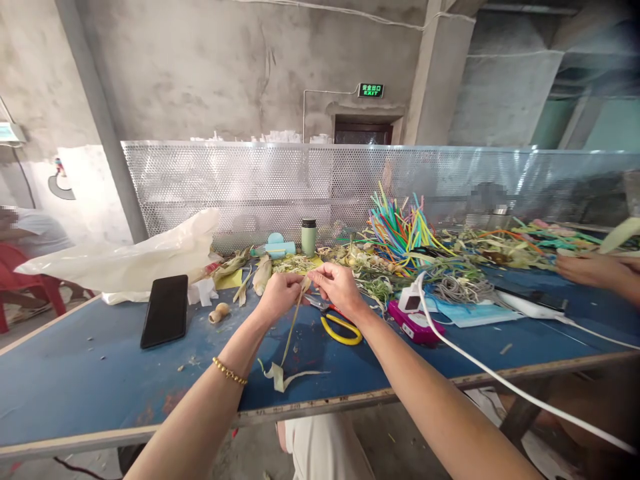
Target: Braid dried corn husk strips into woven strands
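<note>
Over the middle of the blue table, my left hand (281, 298) and my right hand (339, 287) are close together, fingertips pinched on a pale dried-husk strip (293, 325). The strip's narrow tail hangs down from between them. Below it, a curled husk scrap (278, 378) lies near the table edge. Yellow-handled scissors (342, 331) rest just under my right hand, their blades partly hidden by it. Beyond my left hand lies a pale husk bundle (262, 275).
A black phone (165, 311) and small tan rolled pieces (219, 313) lie left. Behind are a green bottle (309, 240) and colourful pipe-cleaner-like stems (400, 230). At right, a white cable (480, 367) crosses the table edge near a purple box (414, 323); another person's hand (595, 273) holds husk.
</note>
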A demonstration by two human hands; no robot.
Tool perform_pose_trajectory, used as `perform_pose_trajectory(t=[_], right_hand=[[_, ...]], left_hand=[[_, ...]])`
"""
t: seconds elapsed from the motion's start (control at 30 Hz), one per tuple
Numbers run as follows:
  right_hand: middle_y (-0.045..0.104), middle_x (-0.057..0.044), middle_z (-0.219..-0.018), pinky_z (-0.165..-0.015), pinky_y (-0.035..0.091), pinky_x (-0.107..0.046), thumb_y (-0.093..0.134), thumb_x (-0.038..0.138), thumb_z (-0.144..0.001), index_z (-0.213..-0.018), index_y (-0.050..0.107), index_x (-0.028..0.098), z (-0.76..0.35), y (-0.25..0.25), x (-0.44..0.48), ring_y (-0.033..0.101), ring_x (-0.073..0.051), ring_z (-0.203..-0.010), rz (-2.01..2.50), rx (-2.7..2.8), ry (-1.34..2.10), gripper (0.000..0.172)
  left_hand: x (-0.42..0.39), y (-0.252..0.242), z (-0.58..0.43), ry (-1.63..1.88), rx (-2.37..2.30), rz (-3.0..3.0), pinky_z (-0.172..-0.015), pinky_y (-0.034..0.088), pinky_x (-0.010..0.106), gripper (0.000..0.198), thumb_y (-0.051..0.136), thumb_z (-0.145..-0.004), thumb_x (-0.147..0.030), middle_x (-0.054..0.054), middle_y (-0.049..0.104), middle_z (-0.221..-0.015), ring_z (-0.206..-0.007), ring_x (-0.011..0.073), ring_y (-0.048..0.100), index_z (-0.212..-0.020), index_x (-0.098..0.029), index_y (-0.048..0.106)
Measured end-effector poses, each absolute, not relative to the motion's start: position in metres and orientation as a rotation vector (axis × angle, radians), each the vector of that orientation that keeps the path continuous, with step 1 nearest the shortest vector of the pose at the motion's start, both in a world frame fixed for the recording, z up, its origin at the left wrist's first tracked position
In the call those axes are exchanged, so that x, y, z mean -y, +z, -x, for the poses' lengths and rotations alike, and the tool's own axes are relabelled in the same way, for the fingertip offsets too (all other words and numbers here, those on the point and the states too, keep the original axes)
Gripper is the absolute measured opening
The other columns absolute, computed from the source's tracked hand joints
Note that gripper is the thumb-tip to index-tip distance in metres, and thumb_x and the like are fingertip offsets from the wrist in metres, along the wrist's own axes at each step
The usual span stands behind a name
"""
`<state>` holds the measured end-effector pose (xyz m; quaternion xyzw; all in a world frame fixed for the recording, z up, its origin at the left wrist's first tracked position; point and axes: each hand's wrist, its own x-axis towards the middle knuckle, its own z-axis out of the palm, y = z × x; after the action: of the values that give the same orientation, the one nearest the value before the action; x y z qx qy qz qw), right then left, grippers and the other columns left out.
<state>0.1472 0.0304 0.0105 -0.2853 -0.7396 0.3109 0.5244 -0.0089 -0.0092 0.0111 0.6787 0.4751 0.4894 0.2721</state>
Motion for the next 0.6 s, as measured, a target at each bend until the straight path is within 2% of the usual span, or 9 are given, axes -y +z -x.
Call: perform_pose_trajectory(t=[0.2,0.3,0.4,0.6], right_hand=[[0.060,0.000,-0.053,-0.041,0.035,-0.024,0.066,0.048,-0.081,-0.071,0.064,0.018,-0.147,0.008,-0.034,0.046,-0.011,-0.040,0.718,1.769,0.687,0.032],[0.059,0.000,-0.052,-0.040,0.033,-0.023,0.066,0.047,-0.080,-0.070,0.064,0.018,-0.147,0.009,-0.034,0.045,-0.010,-0.039,0.710,1.747,0.725,0.031],[0.057,0.001,-0.051,-0.038,0.032,-0.023,0.068,0.048,-0.078,-0.070,0.063,0.018,-0.147,0.010,-0.032,0.044,-0.010,-0.039,0.717,1.714,0.779,0.032],[0.058,0.002,-0.055,-0.035,0.029,-0.021,0.072,0.051,-0.074,-0.066,0.060,0.016,-0.146,0.012,-0.029,0.043,-0.007,-0.037,0.684,1.640,0.939,0.037]], left_hand=[[0.018,0.018,0.004,1.280,-1.136,-1.748,-0.058,0.051,0.025,0.020,0.046,-0.071,-0.016,0.005,0.071,-0.071,-0.062,0.0174,0.069,-0.068,-0.015,0.067],[0.021,0.020,0.003,1.292,-1.093,-1.711,-0.061,0.052,0.026,0.018,0.052,-0.076,-0.022,0.005,0.071,-0.074,-0.064,0.0181,0.070,-0.073,-0.014,0.069],[0.022,0.020,0.004,1.268,-1.042,-1.732,-0.062,0.051,0.027,0.019,0.056,-0.077,-0.027,0.004,0.070,-0.074,-0.066,0.0189,0.070,-0.077,-0.014,0.070],[0.020,0.021,0.011,1.276,-1.105,-1.913,-0.061,0.048,0.025,0.019,0.054,-0.079,-0.021,0.002,0.068,-0.067,-0.065,0.0165,0.066,-0.079,-0.015,0.072]])
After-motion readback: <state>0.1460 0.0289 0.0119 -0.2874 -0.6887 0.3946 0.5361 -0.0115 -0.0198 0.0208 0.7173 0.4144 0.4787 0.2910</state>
